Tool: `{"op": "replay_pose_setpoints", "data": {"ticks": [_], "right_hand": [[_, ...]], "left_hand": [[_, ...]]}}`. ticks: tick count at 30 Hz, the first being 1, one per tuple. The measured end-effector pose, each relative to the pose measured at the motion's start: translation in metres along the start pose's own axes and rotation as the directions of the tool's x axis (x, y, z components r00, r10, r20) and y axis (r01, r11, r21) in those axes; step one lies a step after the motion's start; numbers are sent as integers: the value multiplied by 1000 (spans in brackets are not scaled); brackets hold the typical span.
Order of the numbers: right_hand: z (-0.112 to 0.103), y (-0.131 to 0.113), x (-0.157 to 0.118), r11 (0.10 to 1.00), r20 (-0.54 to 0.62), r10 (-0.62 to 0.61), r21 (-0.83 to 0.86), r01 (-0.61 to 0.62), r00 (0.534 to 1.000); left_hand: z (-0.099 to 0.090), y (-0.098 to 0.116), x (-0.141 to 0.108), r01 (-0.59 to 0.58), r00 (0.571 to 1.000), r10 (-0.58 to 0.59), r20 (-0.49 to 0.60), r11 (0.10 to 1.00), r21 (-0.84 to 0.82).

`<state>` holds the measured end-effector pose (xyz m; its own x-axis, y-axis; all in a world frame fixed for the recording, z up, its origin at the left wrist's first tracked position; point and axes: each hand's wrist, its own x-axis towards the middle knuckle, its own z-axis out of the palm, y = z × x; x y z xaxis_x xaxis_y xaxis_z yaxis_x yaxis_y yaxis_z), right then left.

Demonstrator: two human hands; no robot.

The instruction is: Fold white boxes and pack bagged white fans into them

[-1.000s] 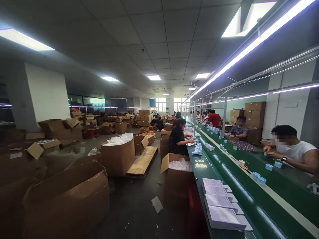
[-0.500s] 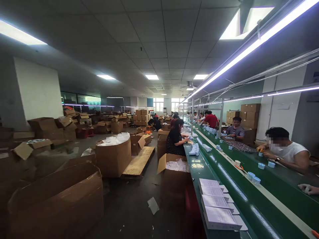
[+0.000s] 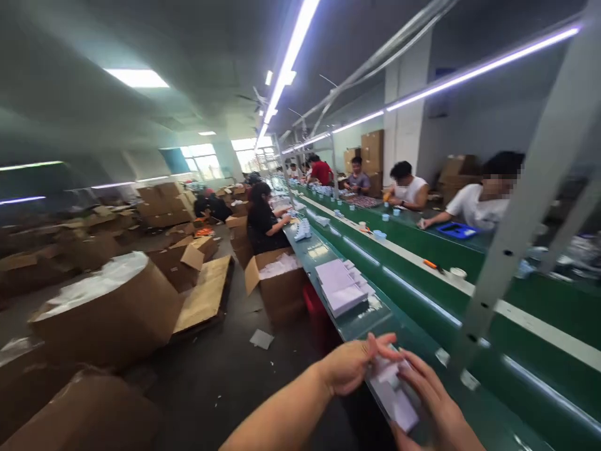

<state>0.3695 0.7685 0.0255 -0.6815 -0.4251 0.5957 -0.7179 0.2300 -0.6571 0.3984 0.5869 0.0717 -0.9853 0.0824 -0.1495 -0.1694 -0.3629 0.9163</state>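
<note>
At the lower right, pale lilac-white cardboard boxes [image 3: 398, 401] lie on the near edge of the bench, partly covered by my hands. My left hand [image 3: 352, 365] reaches over their far end with its fingers stretched out and apart; blur hides whether it touches them. Along their right side my right hand [image 3: 434, 398] curves, fingers at the top and thumb near the lower end, gripping a box. Farther up the bench sits a stack of similar flat boxes [image 3: 342, 288] with flaps sticking out.
A green conveyor belt [image 3: 413, 285] runs alongside the bench, with a metal post [image 3: 511, 232] close on the right. Orange-handled pliers [image 3: 432, 265] and a white cup [image 3: 457, 274] rest on the divider. Co-workers sit beyond. An open carton [image 3: 277, 288] stands left of the bench.
Both my hands have come into view at the lower right, over the boxes. The view has turned right and tilted, so the stack and belt appear farther left.
</note>
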Motion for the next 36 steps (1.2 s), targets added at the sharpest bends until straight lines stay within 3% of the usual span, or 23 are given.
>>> {"op": "replay_pose_setpoints", "data": {"ticks": [1,3,8,11,15,18,21,24,28,32,36], "right_hand": [[-5,4,7,995,22,-95,22,94,995],[-17,5,19,988,-1,-153,10,153,988],[-35,-10,26,994,-36,-107,-4,107,994],[-36,-13,17,990,-87,-141,-15,141,986],[-45,-15,9,968,-59,-204,-165,192,977],[-60,-20,10,949,21,-186,-256,185,982],[-72,-23,11,946,65,-158,-278,170,985],[-73,-21,11,963,63,-66,-257,80,996],[-67,-17,6,968,-37,-33,-251,22,999],[-65,-18,1,968,-163,-46,-252,4,986],[-65,-19,1,975,-164,17,-217,-53,986]], "left_hand": [[4,6,9,-10,998,6,69,998,65],[13,18,21,-45,985,20,171,988,145],[29,35,22,-16,962,-25,273,989,146],[42,27,22,46,982,-59,177,996,77],[62,10,24,124,990,-138,-29,952,-279],[71,5,22,171,981,-192,-13,903,-394],[72,3,18,191,981,-170,90,911,-366],[72,0,16,162,977,-126,171,963,-216],[79,-2,14,41,996,-34,85,995,-89],[90,0,9,9,1000,-8,8,997,-71],[97,-2,5,-1,999,-2,-44,999,-52]]}}
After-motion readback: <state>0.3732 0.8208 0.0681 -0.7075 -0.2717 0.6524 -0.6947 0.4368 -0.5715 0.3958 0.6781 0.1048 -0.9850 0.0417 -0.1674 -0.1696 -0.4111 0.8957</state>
